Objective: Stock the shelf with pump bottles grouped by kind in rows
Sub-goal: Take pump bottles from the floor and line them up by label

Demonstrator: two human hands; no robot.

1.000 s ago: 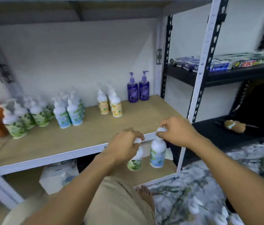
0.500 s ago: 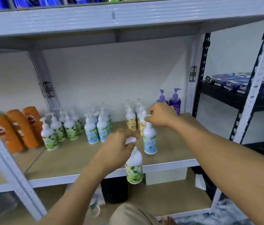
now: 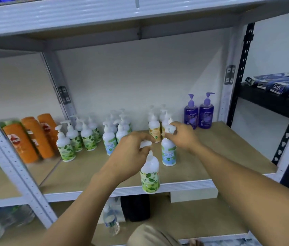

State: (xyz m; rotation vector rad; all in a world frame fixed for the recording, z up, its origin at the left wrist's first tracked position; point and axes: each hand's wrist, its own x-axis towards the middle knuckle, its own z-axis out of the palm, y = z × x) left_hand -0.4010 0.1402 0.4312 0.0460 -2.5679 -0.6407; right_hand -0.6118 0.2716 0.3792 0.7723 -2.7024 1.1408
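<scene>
Bottles risen to shelf [image 3: 211, 157]; left hand [image 3: 129, 153] pinches green-label bottle [image 3: 150, 176], right hand [image 3: 182, 135] blue-label bottle [image 3: 169, 153]: best seat each upright among kin.

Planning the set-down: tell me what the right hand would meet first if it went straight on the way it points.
Likely the yellow-label bottles just beyond the right hand and its blue-label bottle; depth is unclear.
</scene>
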